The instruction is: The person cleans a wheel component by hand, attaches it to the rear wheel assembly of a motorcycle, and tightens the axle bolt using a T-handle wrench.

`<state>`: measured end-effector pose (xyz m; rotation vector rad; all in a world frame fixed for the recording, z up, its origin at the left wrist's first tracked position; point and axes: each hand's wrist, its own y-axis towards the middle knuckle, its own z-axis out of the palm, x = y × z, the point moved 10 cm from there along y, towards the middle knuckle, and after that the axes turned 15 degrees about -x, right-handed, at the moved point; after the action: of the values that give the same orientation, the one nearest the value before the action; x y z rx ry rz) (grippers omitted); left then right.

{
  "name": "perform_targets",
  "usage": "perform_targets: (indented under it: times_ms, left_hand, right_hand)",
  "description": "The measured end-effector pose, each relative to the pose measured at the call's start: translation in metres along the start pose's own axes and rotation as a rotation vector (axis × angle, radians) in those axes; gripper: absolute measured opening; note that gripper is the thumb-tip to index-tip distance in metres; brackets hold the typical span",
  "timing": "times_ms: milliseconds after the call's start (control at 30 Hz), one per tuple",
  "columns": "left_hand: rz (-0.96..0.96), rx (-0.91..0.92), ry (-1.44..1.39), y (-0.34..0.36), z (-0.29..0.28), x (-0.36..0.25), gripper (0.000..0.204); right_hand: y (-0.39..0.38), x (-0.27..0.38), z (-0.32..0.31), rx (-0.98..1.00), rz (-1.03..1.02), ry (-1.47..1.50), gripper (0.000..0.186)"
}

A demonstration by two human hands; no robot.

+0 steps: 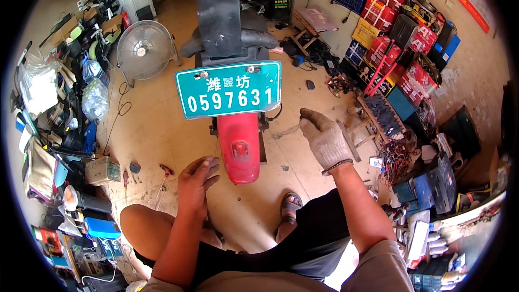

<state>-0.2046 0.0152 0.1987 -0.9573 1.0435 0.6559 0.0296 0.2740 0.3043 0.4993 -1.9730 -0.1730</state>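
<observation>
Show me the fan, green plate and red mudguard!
Fan (142, 50): head view, middle of its grille.
Green plate (229, 90): head view, middle of its face.
Red mudguard (237, 132): head view, upper middle.

1. The licence plate (228, 90) is showing teal green, with a white border and white characters.
2. The rear fender (238, 134) is showing pinkish red.
3. The work glove (325, 141) is looking greyish cream.
4. The shorts (238, 263) are showing plain black.
5. The floor (162, 135) is looking tan.
6. The stacked boxes (379, 14) are showing red, yellow and blue.
</observation>
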Motion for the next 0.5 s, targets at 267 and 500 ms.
perform_targets:
  times_ms: [267, 500]
  left_hand:
    - [-0.085, -0.049, -0.027, 0.006, 0.009, 0.038, 0.038]
    - [-0.091, -0.053, -0.004, 0.004, 0.010, 0.040, 0.038]
  right_hand:
    - [-0.007, -0.019, -0.012, 0.085, 0.320, 0.040, 0.038]
    - [-0.007, -0.018, -0.024, 0.051, 0.279, 0.069, 0.034]
